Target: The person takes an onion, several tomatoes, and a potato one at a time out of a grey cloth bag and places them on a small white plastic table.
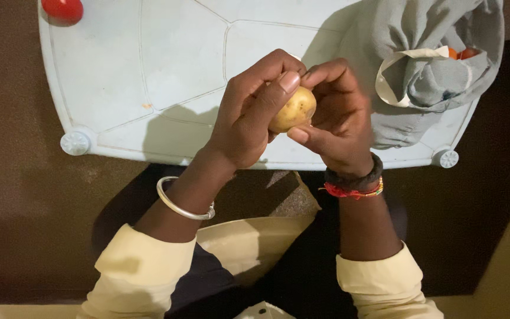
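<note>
A pale blue moulded plastic table [166, 71] with rounded corners meets dark brown floor on every side, its middle bare. A small yellow-skinned potato [293, 110] sits above the table's near edge, gripped between both hands. The left hand [249, 118] curls closed around it, thumb pressed flat on top; the right hand [337, 118] cups it from the other side, fingers bent. A crumpled grey cloth bag [426, 65] lies just right; a red round object [61, 10] rests at the far left corner.
</note>
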